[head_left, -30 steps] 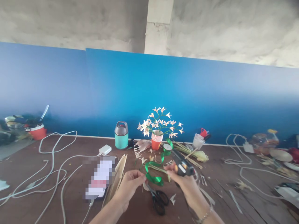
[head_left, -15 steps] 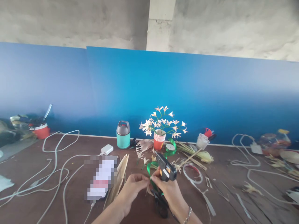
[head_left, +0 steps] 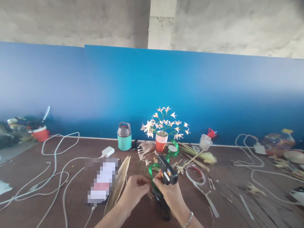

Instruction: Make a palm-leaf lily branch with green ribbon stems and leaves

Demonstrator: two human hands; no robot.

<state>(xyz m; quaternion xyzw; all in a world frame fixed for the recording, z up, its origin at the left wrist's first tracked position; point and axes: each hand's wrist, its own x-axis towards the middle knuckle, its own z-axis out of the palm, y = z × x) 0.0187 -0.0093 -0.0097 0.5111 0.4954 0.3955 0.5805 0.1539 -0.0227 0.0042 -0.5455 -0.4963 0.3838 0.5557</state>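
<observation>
My left hand [head_left: 136, 190] is closed in a pinch at the middle of the table's near side. Beneath its fingertips hangs a small pale flower [head_left: 150, 193], mostly hidden by the fingers. Close beside it, my right hand [head_left: 169, 191] wraps around a black glue gun [head_left: 167, 171] with an orange and white label. Its thumb and fingertips nearly meet my left fingertips. A green ribbon [head_left: 151, 171] curls up just behind both hands. Farther back, a red and white paper cup [head_left: 161, 144] holds a branching spray of pale flowers [head_left: 171, 123].
Left of my hands lie a dried husk [head_left: 122, 174] and a blurred-out phone [head_left: 102, 182]. A teal container [head_left: 124, 141] stands behind. White cables [head_left: 55, 164] loop across the left. To the right are a ribbon ring [head_left: 196, 175], dried stalks [head_left: 199, 155] and a white cup [head_left: 205, 142].
The view has shifted slightly, moving everything a little left and up. Both hands keep nearly the same pose, the glue gun still in the right hand.
</observation>
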